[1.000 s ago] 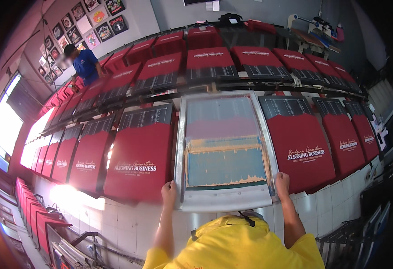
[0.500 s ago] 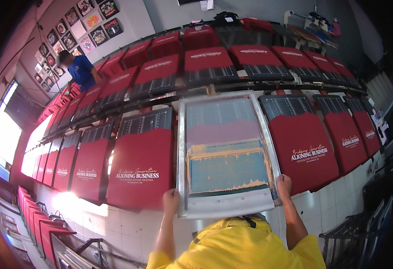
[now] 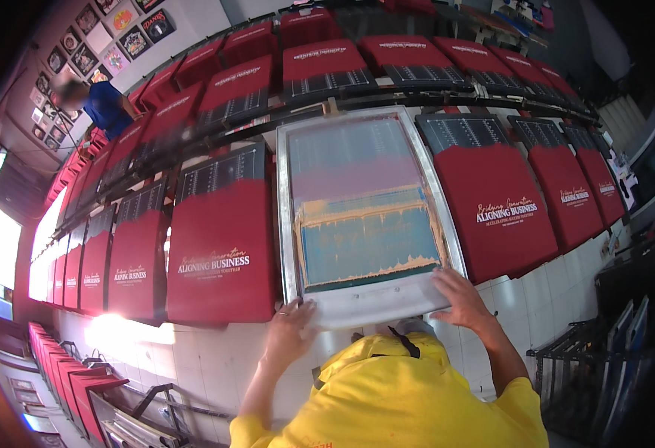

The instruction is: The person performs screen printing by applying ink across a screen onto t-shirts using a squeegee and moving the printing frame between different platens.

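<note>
A screen-printing frame (image 3: 288,231) lies in front of me over a red shirt on a board, both dimly visible through its mesh. A blue stencil area (image 3: 372,243) with ragged tan tape or ink round it fills the lower mesh. A pale strip (image 3: 376,305) covers the near end. At the frame's near left corner rests my left hand (image 3: 290,330), fingers apart and slightly blurred. My right hand (image 3: 462,300) lies on the near right corner, its fingers spread over the edge. Neither hand is wrapped round the frame.
Red printed shirts on black boards stand on both sides, including one at left (image 3: 211,246) and one at right (image 3: 488,201). Another row (image 3: 323,60) runs behind. A person in blue (image 3: 107,108) stands far left. A dark metal rack (image 3: 596,358) is at lower right.
Both hands have shifted from gripping the frame's sides to resting opened on its near corners. The whole view has moved, so the frame and shirts appear higher and slightly left.
</note>
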Demonstrator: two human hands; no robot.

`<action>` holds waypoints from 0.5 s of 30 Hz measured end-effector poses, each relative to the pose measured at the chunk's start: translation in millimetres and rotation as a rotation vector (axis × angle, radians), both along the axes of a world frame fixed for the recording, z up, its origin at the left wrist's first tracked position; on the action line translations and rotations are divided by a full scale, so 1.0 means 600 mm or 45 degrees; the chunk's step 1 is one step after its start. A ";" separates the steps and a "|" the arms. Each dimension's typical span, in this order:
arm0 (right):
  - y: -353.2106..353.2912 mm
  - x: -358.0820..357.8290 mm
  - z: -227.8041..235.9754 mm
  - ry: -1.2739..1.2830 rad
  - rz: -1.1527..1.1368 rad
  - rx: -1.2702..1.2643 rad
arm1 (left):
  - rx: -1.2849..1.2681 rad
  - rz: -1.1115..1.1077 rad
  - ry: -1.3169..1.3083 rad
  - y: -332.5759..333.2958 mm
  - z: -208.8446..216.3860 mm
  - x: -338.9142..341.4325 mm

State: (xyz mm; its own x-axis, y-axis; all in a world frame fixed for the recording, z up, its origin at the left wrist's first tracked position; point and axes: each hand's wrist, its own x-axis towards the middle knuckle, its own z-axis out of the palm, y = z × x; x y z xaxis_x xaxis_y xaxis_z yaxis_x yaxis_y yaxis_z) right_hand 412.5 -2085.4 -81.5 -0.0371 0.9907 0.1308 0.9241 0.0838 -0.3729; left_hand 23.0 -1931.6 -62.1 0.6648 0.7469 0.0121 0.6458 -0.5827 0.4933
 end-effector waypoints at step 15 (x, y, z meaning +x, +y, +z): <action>0.073 0.003 -0.001 -0.195 0.086 0.068 | 0.211 -0.037 0.136 0.031 -0.041 0.068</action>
State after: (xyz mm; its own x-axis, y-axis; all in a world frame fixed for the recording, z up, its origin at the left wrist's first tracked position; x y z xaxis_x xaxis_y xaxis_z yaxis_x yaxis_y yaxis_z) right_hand 414.2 -2041.8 -82.3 -0.1270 0.9771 0.1707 0.9612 0.1637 -0.2219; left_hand 63.8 -1913.2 -87.0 0.6900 0.7212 0.0615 0.6711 -0.6693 0.3189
